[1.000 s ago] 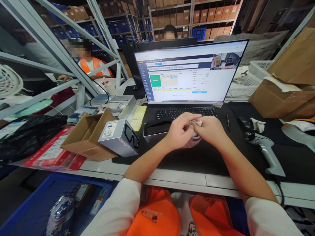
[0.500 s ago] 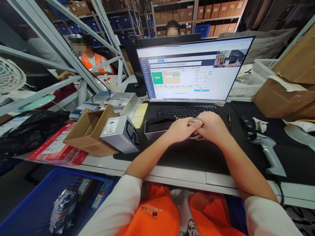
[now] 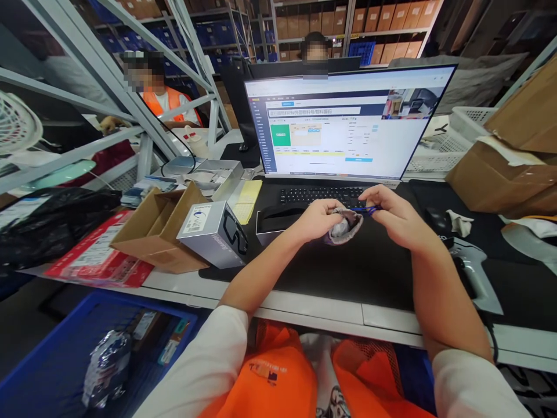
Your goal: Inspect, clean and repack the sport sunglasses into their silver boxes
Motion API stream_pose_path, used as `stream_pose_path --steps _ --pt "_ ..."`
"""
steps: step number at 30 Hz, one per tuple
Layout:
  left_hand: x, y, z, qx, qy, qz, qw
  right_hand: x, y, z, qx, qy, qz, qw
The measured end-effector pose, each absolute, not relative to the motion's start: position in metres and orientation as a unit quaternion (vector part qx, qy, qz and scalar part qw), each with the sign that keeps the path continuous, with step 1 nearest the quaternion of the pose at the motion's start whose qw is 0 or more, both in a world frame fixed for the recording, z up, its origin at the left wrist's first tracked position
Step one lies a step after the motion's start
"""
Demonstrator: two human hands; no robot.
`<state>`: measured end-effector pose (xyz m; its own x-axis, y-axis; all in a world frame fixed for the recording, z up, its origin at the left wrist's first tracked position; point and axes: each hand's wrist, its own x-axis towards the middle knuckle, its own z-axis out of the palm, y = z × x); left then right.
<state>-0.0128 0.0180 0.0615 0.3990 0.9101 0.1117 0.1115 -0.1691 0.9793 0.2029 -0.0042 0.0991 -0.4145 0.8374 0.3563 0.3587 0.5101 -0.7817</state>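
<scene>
Held over the black desk mat (image 3: pixel 348 276), a small grey cloth pouch (image 3: pixel 346 232) has its mouth facing me, with pale material inside. My left hand (image 3: pixel 319 219) grips the pouch at its left side, thumb over the rim. My right hand (image 3: pixel 394 215) pinches a thin dark-blue strand-like thing (image 3: pixel 368 209) beside the pouch mouth; its exact kind is unclear. Left of the hands lies an open box with a black insert (image 3: pixel 281 223). A grey box with a picture of glasses (image 3: pixel 213 235) stands farther left.
Behind the hands are a keyboard (image 3: pixel 319 195) and a lit monitor (image 3: pixel 335 133). An open cardboard box (image 3: pixel 159 232) stands at left, a handheld scanner (image 3: pixel 474 273) lies at right. A blue crate (image 3: pixel 56 348) sits below the desk edge. Co-workers (image 3: pixel 167 101) sit beyond the frame.
My hands, closed together over something before, have come apart. The pouch's mouth now shows, and my right hand has moved right with the blue strand.
</scene>
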Motion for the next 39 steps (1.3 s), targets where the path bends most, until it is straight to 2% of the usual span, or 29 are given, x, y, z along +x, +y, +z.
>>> stream_pose_path --steps 6,9,12,16,18,29,33,36,39 --pt "-0.014 0.018 0.063 0.75 0.538 0.309 0.227 0.201 -0.006 0.103 -0.365 -0.706 0.402 0.456" --pt "-0.021 0.019 0.068 0.767 0.573 0.237 0.164 0.203 -0.005 0.103 -0.373 -0.688 0.379 0.494" --pt "-0.027 0.024 0.068 0.783 0.539 0.21 0.227 0.205 -0.005 0.101 -0.403 -0.689 0.298 0.524" --pt "-0.026 0.033 0.062 0.763 0.443 0.261 0.391 0.205 -0.004 0.098 -0.407 -0.686 0.217 0.563" --pt "-0.024 0.036 0.059 0.747 0.431 0.278 0.424 0.205 -0.002 0.097 -0.42 -0.688 0.204 0.555" --pt "-0.03 0.041 0.059 0.762 0.477 0.249 0.361 0.206 -0.004 0.105 -0.518 -0.727 0.173 0.417" --pt "-0.034 0.043 0.058 0.763 0.461 0.223 0.393 0.21 0.0 0.105 -0.521 -0.726 0.176 0.413" --pt "-0.037 0.042 0.061 0.755 0.435 0.232 0.433 0.215 0.003 0.103 -0.515 -0.708 0.219 0.43" --pt "-0.039 0.041 0.063 0.755 0.435 0.249 0.422 0.217 0.005 0.101 -0.482 -0.699 0.272 0.453"
